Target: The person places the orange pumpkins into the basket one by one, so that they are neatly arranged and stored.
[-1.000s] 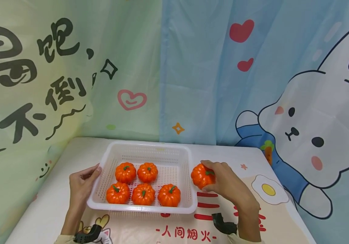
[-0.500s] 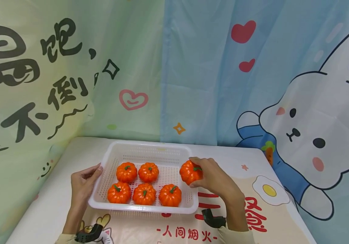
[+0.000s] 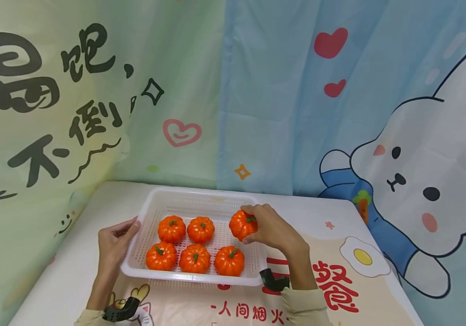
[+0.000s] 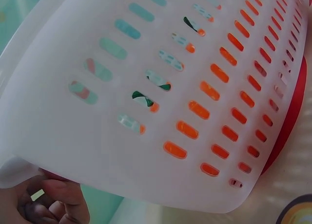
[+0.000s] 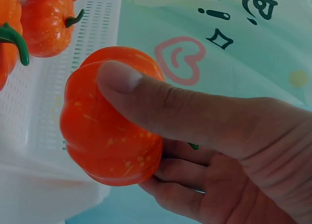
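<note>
My right hand (image 3: 271, 225) holds a small orange pumpkin (image 3: 240, 224) with a green stem over the right end of the white plastic basket (image 3: 164, 273). In the right wrist view the thumb (image 5: 146, 95) lies across the pumpkin's side, the other fingers behind it. Inside the basket sit several more orange pumpkins (image 3: 195, 258), two at the back and three along the front. My left hand (image 3: 115, 242) grips the basket's left rim. From the left wrist view, the slotted basket wall (image 4: 73, 141) shows orange through its holes, and the curled fingers are below the rim.
The basket stands on a table with a printed cloth (image 3: 237, 294) bearing red lettering and a fried egg picture (image 3: 363, 256). Behind the table hangs a green and blue curtain (image 3: 265, 113) with a rabbit drawing.
My right hand has carried its pumpkin leftward, from beside the basket's right rim to over the basket's inside. The left hand keeps its grip on the rim. The view has shifted slightly.
</note>
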A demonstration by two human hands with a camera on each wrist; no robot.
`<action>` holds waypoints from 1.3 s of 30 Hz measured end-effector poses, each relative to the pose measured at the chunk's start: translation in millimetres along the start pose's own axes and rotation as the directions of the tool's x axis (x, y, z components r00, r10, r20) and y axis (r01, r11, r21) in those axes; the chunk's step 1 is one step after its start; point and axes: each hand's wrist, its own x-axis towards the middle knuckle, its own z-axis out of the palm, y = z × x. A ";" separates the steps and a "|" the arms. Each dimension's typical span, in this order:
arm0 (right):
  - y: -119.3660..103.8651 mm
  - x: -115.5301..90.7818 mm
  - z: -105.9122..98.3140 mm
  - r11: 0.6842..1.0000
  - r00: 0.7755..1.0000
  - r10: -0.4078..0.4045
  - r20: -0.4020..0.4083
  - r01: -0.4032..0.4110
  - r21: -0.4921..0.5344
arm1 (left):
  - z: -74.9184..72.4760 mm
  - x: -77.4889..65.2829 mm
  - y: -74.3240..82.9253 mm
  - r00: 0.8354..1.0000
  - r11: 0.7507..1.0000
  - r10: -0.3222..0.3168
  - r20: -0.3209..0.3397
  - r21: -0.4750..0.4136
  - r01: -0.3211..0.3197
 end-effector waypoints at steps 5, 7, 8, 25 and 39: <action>1.0 3.1 2.1 1.000 1.000 0.014 0.010 -0.014 0.005 | 0.9 -1.1 1.8 1.000 1.000 0.001 0.002 -0.011 -0.001; 1.9 4.1 2.4 1.000 1.000 0.022 0.011 -0.022 0.008 | 1.2 -0.9 1.9 1.000 1.000 0.003 0.003 -0.017 -0.003; 2.2 4.7 2.5 1.000 1.000 0.021 0.011 -0.021 0.006 | 1.2 -0.7 1.8 1.000 1.000 0.005 0.003 -0.016 -0.005; 7.0 26.3 10.0 0.998 0.995 -0.055 0.084 0.058 -0.023 | 0.8 -0.8 1.1 1.000 1.000 -0.001 0.000 0.004 0.001; 13.3 51.8 20.4 0.997 0.981 -0.072 0.180 0.077 -0.018 | 1.2 1.0 -0.3 1.000 1.000 -0.003 -0.004 -0.014 0.003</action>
